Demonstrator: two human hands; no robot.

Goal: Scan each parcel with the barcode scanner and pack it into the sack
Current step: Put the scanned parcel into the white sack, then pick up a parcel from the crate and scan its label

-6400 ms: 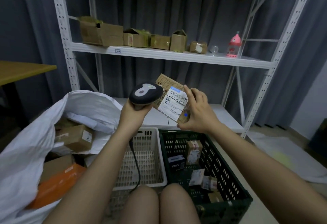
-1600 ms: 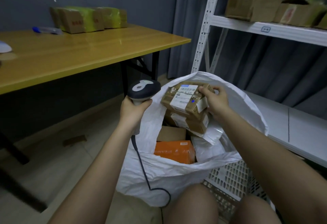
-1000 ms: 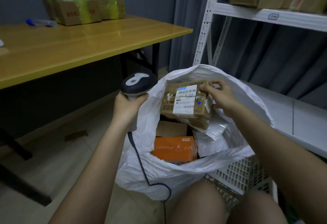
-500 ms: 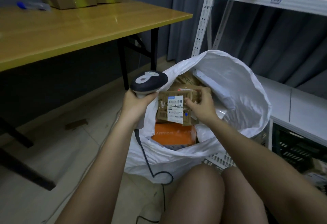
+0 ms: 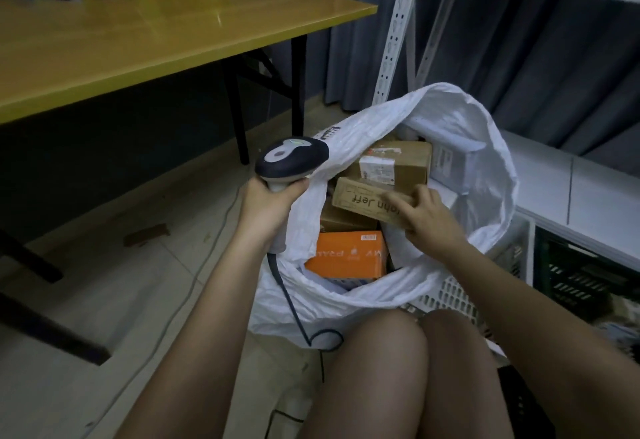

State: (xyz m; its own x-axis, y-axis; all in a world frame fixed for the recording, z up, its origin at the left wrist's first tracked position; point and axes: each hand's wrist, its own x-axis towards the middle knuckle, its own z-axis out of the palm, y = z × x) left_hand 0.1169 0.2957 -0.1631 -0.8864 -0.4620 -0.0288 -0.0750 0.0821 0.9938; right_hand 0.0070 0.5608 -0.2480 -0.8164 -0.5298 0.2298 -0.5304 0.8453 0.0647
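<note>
Parcel (image 5: 367,200): stiff cardboard, likely light; best taken by its long edges.
Right hand (image 5: 427,217): fingers curled, gripping parcel inside sack (image 5: 485,147).
Left hand (image 5: 268,201): wrapped round scanner (image 5: 291,161).

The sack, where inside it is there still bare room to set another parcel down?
Little. The sack is crowded at its left and middle: the orange box, the labelled box and the printed parcel under the right hand. The freest patch is bare lining at the right, between that hand and the sack's far wall.
</note>
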